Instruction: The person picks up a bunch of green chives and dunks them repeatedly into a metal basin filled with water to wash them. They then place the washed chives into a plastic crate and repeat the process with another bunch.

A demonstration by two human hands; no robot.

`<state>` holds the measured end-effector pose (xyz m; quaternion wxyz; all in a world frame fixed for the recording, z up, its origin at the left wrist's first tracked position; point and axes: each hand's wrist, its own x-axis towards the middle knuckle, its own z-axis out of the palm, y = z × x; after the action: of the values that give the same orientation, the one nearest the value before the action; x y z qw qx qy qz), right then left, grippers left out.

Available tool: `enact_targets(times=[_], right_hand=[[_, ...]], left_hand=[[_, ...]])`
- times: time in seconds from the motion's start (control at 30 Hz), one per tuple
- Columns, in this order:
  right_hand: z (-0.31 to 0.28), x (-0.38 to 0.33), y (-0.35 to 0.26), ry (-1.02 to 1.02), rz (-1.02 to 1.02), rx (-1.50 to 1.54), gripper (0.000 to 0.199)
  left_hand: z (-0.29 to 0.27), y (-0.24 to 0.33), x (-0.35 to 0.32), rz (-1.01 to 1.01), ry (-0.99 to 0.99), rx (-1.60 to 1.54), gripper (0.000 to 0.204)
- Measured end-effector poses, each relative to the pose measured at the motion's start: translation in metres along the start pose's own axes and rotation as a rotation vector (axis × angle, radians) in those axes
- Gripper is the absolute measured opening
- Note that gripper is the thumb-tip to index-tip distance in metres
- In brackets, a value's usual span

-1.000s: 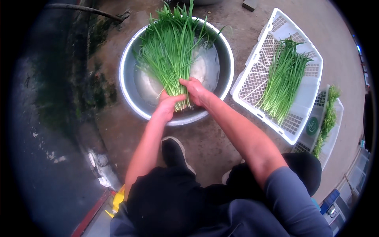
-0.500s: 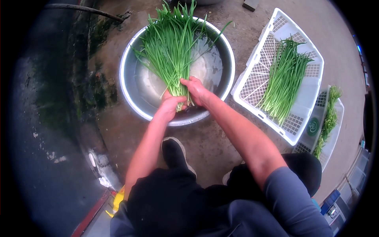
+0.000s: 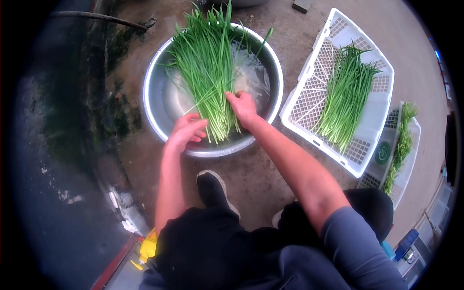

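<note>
A large bunch of long green chives lies across a round metal basin with water in it. The leafy tops reach over the far rim; the pale stalk ends point towards me. My right hand grips the bunch's right side, thumb on top, its other fingers mostly hidden. At the lower left of the stalks is my left hand, open with fingers apart, its fingertips close to the stalk ends. Whether those fingertips touch the stalks I cannot tell.
Right of the basin stands a white plastic crate holding another bunch of chives. Beyond it is a second white crate with thin greens. A hose runs at the upper left. Something yellow sits by my left leg.
My left hand has let go of the stalk ends and moved left, its fingers opening. The stalk ends have spread wider. My right hand stays at the bunch's right side.
</note>
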<state>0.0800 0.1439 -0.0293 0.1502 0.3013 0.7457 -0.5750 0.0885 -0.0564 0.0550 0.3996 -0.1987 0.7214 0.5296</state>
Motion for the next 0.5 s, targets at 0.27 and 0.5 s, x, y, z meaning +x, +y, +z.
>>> enact_targets(times=[0.27,0.5], right_hand=[[-0.014,0.024,-0.001,-0.051,0.006,0.191,0.058],[0.003,-0.018,-0.029,-0.52,0.081,0.491,0.043]], left_hand=[[-0.003,0.037,-0.013,0.358,0.812,0.778,0.052],[0.029,-0.005,0.07,0.65,0.929,0.562,0.071]])
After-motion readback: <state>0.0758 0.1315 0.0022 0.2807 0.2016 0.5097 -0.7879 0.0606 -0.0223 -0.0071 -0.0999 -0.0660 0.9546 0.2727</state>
